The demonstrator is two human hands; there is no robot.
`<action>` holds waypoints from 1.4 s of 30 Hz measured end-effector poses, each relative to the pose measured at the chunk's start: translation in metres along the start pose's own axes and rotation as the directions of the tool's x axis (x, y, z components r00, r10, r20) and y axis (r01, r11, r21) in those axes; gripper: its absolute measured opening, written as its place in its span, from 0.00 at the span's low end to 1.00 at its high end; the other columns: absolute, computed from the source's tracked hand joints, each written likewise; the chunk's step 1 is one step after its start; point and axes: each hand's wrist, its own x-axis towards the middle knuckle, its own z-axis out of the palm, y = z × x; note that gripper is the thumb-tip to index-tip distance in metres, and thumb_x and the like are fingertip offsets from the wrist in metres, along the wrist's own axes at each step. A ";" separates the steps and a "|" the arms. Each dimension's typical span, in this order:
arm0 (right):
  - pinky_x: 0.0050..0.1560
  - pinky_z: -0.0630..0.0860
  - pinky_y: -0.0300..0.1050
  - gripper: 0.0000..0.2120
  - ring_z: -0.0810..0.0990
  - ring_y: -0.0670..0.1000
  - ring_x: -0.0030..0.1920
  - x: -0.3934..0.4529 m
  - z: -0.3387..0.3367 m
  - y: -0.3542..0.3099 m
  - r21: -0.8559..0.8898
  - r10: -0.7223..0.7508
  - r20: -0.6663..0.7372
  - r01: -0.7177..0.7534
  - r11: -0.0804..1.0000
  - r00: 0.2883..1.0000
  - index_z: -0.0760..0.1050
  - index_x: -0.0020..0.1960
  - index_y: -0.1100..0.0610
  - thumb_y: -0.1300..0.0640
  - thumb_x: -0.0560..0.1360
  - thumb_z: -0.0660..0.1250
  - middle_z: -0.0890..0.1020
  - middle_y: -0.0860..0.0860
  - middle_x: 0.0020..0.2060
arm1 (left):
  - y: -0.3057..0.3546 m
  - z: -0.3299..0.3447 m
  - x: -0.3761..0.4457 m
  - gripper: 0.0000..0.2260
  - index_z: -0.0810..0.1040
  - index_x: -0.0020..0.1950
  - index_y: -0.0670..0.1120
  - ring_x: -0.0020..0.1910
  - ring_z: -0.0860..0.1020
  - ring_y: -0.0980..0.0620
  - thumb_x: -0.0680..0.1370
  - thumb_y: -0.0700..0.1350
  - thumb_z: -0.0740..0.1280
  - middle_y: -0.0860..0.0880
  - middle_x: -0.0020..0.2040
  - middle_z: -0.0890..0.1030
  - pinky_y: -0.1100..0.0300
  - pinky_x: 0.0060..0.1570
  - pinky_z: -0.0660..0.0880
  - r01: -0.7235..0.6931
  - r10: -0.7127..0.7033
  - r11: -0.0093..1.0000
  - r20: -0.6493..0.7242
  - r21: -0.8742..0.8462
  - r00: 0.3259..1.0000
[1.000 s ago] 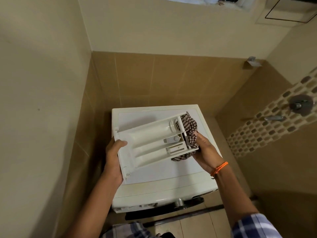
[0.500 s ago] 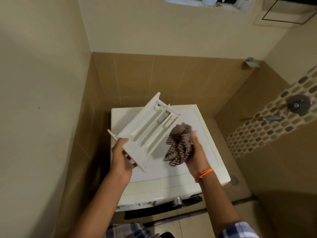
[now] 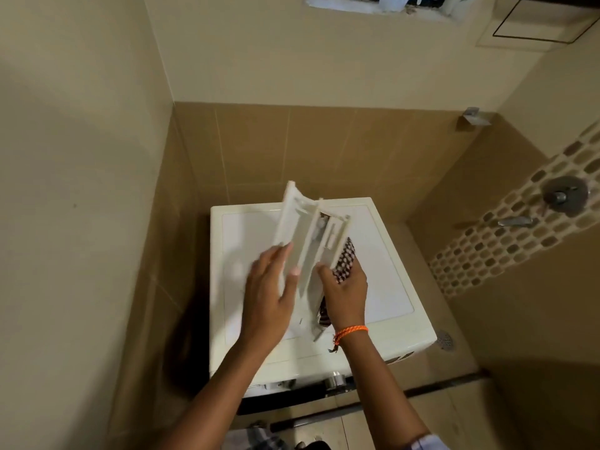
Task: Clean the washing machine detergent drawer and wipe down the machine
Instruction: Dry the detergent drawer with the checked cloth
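Wiping the detergent drawer (image 3: 308, 241) held over the washing machine (image 3: 383, 287)

My left hand (image 3: 269, 300) clasps the drawer's left wall, thumb inside; my right hand (image 3: 345, 295) clutches the checked cloth (image 3: 344, 261) against its right side. I'd keep it steady and work cloth into each compartment. Motion blur hides any residue, and the drawer's near end is behind my hands

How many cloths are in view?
1: a brown-and-white checked cloth, gripped by the right hand against the white plastic detergent drawer. Others may be hidden.
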 end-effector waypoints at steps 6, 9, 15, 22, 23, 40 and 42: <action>0.68 0.79 0.53 0.28 0.81 0.46 0.66 -0.024 0.005 -0.016 0.025 -0.058 0.221 0.054 0.998 0.973 0.74 0.75 0.50 0.44 0.78 0.75 0.83 0.46 0.65 | 0.033 0.000 0.008 0.37 0.51 0.87 0.62 0.75 0.59 0.79 0.81 0.71 0.60 0.66 0.83 0.55 0.78 0.68 0.62 0.379 -0.305 0.753 0.225 -0.537 0.925; 0.64 0.81 0.59 0.15 0.86 0.48 0.59 -0.032 -0.004 -0.018 0.132 0.045 0.251 -0.081 0.988 0.967 0.81 0.64 0.49 0.51 0.78 0.75 0.87 0.47 0.56 | 0.023 -0.007 0.012 0.31 0.67 0.82 0.61 0.77 0.73 0.56 0.81 0.69 0.65 0.58 0.78 0.74 0.53 0.75 0.71 0.426 -0.390 0.697 0.193 -0.576 0.900; 0.65 0.79 0.65 0.21 0.82 0.63 0.65 -0.018 -0.029 -0.033 0.488 0.214 0.311 -0.349 0.800 0.926 0.79 0.69 0.59 0.52 0.79 0.73 0.84 0.60 0.63 | 0.030 -0.013 0.010 0.38 0.58 0.87 0.52 0.85 0.61 0.45 0.82 0.71 0.52 0.50 0.87 0.60 0.43 0.81 0.59 0.633 -0.649 0.558 0.192 -0.537 0.736; 0.58 0.79 0.58 0.18 0.81 0.51 0.58 0.012 -0.013 -0.058 -0.129 -0.333 0.096 0.343 0.930 0.938 0.76 0.68 0.53 0.44 0.84 0.64 0.83 0.47 0.58 | 0.024 -0.001 0.005 0.40 0.56 0.87 0.56 0.86 0.57 0.49 0.79 0.75 0.47 0.54 0.87 0.58 0.47 0.84 0.53 0.688 -0.676 0.492 0.264 -0.534 0.688; 0.67 0.74 0.58 0.20 0.76 0.51 0.69 0.013 -0.002 -0.052 -0.276 -0.410 0.231 0.463 0.842 0.882 0.73 0.74 0.49 0.45 0.85 0.63 0.79 0.45 0.69 | 0.026 0.002 0.003 0.42 0.58 0.87 0.56 0.85 0.58 0.50 0.78 0.77 0.48 0.54 0.87 0.59 0.48 0.84 0.54 0.677 -0.665 0.502 0.261 -0.539 0.700; 0.72 0.68 0.57 0.32 0.51 0.43 0.84 0.006 -0.011 -0.024 -0.408 -0.365 0.508 0.591 0.696 0.780 0.63 0.81 0.38 0.58 0.82 0.65 0.59 0.38 0.83 | 0.014 -0.018 0.008 0.65 0.63 0.84 0.59 0.83 0.62 0.53 0.53 0.91 0.57 0.57 0.84 0.65 0.47 0.82 0.56 0.677 -0.551 0.549 0.397 -0.490 0.734; 0.65 0.67 0.50 0.32 0.51 0.44 0.84 0.009 -0.004 -0.031 -0.479 -0.425 0.447 0.612 0.630 0.787 0.61 0.82 0.40 0.57 0.81 0.64 0.58 0.39 0.83 | 0.023 -0.024 0.009 0.58 0.60 0.85 0.56 0.83 0.62 0.51 0.61 0.85 0.65 0.55 0.84 0.65 0.48 0.81 0.57 0.678 -0.516 0.547 0.439 -0.491 0.735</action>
